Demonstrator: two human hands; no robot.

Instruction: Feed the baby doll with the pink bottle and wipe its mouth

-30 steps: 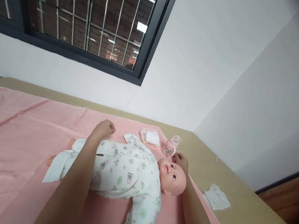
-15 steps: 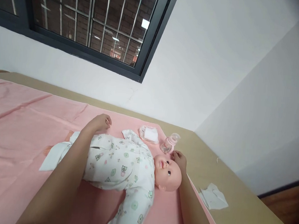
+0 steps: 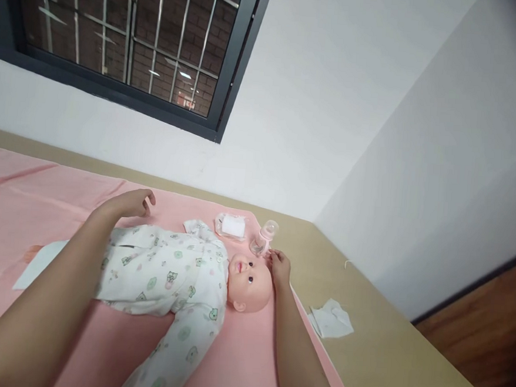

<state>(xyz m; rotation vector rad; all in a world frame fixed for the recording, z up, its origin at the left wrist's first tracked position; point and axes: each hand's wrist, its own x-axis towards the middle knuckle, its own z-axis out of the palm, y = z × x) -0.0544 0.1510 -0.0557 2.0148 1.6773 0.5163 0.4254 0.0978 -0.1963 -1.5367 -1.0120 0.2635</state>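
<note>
A bald baby doll [image 3: 168, 270] in a white sleepsuit with a green animal print lies on its back on a pink sheet [image 3: 237, 357], its head to the right. My left hand [image 3: 136, 202] hovers beyond the doll's middle, fingers loosely bent and apart, holding nothing. Its forearm crosses over the doll's legs and hides part of them. Just past the doll's head, my right hand [image 3: 280, 267] has its fingertips pinched at the pink handle of a clear baby bottle [image 3: 263, 239]. The bottle leans slightly to the right.
Left of the bottle lies a clear packet with a white label [image 3: 233, 226]. A crumpled white cloth [image 3: 331, 319] is on the tan surface [image 3: 388, 350] at the right. Behind the bed rises a white wall [image 3: 282, 160] with a barred window [image 3: 131, 37].
The view has turned to the right, so everything sits further left. My left hand has drifted slightly left over the doll. My right hand stays at the bottle.
</note>
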